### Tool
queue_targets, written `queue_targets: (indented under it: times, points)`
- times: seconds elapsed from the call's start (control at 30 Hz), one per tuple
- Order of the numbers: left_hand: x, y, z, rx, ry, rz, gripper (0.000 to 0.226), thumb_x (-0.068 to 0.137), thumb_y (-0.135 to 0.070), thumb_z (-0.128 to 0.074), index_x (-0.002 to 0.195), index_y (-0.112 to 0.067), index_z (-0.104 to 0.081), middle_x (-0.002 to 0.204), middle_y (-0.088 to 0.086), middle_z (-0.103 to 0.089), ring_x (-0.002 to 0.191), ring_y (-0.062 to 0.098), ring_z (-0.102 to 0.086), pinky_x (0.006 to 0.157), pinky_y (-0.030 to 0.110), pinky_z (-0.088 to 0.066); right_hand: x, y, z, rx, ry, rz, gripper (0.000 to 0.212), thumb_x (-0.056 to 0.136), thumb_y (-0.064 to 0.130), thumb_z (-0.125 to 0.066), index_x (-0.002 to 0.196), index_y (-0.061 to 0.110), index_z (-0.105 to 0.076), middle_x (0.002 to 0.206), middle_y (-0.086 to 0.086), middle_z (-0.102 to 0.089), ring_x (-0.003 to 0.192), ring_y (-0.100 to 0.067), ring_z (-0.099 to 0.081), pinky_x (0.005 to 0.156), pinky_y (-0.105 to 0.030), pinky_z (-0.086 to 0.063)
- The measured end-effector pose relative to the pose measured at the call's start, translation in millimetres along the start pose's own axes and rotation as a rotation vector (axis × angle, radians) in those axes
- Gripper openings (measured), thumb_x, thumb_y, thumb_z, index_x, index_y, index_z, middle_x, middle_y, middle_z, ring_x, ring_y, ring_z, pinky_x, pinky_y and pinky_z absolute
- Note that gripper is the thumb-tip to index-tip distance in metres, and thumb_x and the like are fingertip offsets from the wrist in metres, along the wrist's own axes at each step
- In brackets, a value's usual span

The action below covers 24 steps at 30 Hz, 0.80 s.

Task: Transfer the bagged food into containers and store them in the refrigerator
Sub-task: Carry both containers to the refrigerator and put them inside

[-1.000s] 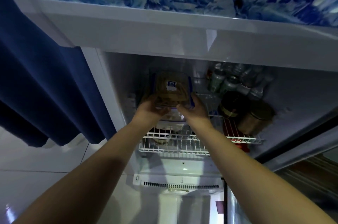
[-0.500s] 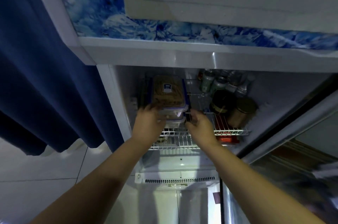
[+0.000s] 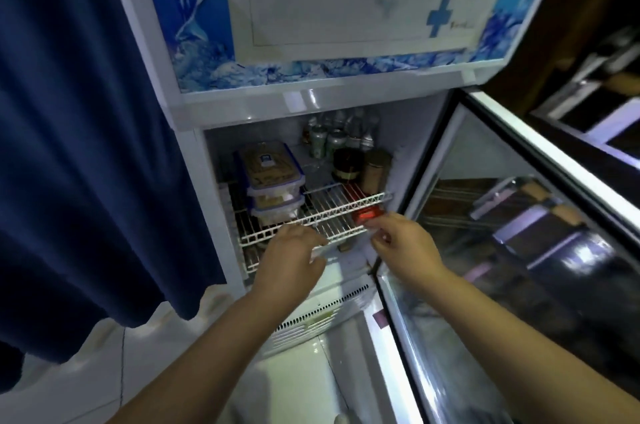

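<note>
A clear food container with a blue-edged lid [image 3: 268, 165] sits on top of two similar containers [image 3: 277, 207] on the left of the white wire shelf [image 3: 341, 210] inside the open refrigerator. My left hand [image 3: 289, 255] hovers just in front of the shelf's front edge, fingers loosely curled, holding nothing. My right hand [image 3: 403, 245] is beside it to the right, near the shelf's right end, also empty with fingers bent. Both hands are apart from the containers.
Cans and bottles [image 3: 332, 138] and two dark jars [image 3: 360, 165] stand at the shelf's back right. A red box [image 3: 365, 215] lies under the shelf. The glass door [image 3: 519, 250] stands open on the right. A blue curtain [image 3: 86, 129] hangs on the left.
Both hands let go of the top container and drew back out of the refrigerator to the shelf's front edge. The view pulled back and tilted up.
</note>
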<state>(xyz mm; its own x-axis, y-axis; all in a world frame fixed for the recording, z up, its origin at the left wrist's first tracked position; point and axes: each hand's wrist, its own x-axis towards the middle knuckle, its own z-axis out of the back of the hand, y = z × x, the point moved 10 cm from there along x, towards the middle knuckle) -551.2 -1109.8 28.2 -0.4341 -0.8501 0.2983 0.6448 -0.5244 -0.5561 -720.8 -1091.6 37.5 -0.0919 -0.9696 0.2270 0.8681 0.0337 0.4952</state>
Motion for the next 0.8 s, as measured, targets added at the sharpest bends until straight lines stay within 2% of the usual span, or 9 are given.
queue_targets:
  times: [0.17, 0.27, 0.37, 0.47, 0.57, 0.7, 0.8]
  points:
    - [-16.4, -57.2, -9.9, -0.067, 0.047, -0.087, 0.029, 0.080, -0.018, -0.063, 0.110, -0.021, -0.065, 0.110, -0.003, -0.062, 0.107, 0.014, -0.043, 0.081, 0.014, -0.026, -57.3, 5.9, 68.1, -0.137, -0.086, -0.036, 0.021, 0.083, 0.010, -0.063, 0.101, 0.017, -0.072, 0.101, 0.000, -0.068, 0.096, -0.021, -0.062, 0.078, -0.035, -0.050]
    - [-23.8, -97.0, -18.5, -0.114, 0.070, -0.132, 0.028, 0.080, -0.019, -0.062, 0.107, -0.022, -0.066, 0.107, -0.004, -0.062, 0.105, 0.013, -0.044, 0.083, 0.016, -0.030, -91.1, 9.5, 121.4, -0.227, -0.192, -0.019, 0.017, 0.082, 0.009, -0.065, 0.096, 0.014, -0.072, 0.096, -0.001, -0.069, 0.093, -0.023, -0.064, 0.075, -0.037, -0.053]
    - [-34.7, -140.0, -27.3, -0.164, 0.084, -0.167, 0.025, 0.079, -0.022, -0.063, 0.104, -0.025, -0.066, 0.106, -0.006, -0.060, 0.108, 0.013, -0.044, 0.089, 0.025, -0.036, -127.6, 5.7, 172.8, -0.328, -0.291, -0.024, 0.014, 0.080, 0.009, -0.068, 0.091, 0.014, -0.073, 0.091, -0.001, -0.071, 0.088, -0.026, -0.064, 0.073, -0.036, -0.051]
    - [-45.2, -190.3, -36.6, -0.178, 0.092, -0.232, 0.025, 0.081, -0.023, -0.063, 0.105, -0.027, -0.065, 0.109, -0.007, -0.059, 0.111, 0.011, -0.043, 0.089, 0.022, -0.032, -162.2, -5.7, 220.1, -0.414, -0.378, -0.035, 0.011, 0.077, 0.008, -0.070, 0.084, 0.016, -0.074, 0.085, -0.002, -0.070, 0.081, -0.028, -0.063, 0.069, -0.035, -0.049]
    - [-58.3, -247.2, -45.7, -0.185, 0.069, -0.315, 0.027, 0.079, -0.019, -0.063, 0.105, -0.024, -0.066, 0.109, -0.006, -0.061, 0.110, 0.012, -0.044, 0.087, 0.017, -0.028, -197.1, -29.3, 263.0, -0.475, -0.445, -0.109, 0.011, 0.078, 0.008, -0.067, 0.081, 0.017, -0.073, 0.086, -0.002, -0.068, 0.083, -0.029, -0.060, 0.068, -0.037, -0.051]
    - [-82.9, -316.9, -66.4, -0.231, 0.078, -0.381, 0.025, 0.079, -0.020, -0.063, 0.105, -0.023, -0.065, 0.108, -0.006, -0.061, 0.109, 0.012, -0.046, 0.091, 0.020, -0.032, -236.4, -80.3, 296.7, -0.535, -0.380, -0.299, 0.017, 0.086, 0.020, -0.060, 0.099, 0.019, -0.070, 0.104, 0.000, -0.063, 0.098, -0.026, -0.055, 0.075, -0.035, -0.047]
    - [-100.6, -357.1, -88.8, -0.245, 0.105, -0.414, 0.026, 0.080, -0.022, -0.062, 0.106, -0.024, -0.063, 0.108, -0.008, -0.059, 0.111, 0.010, -0.043, 0.091, 0.020, -0.033, -259.4, -109.2, 304.0, -0.468, -0.306, -0.374, 0.018, 0.090, 0.028, -0.055, 0.102, 0.027, -0.067, 0.109, 0.004, -0.061, 0.100, -0.020, -0.057, 0.074, -0.034, -0.049]
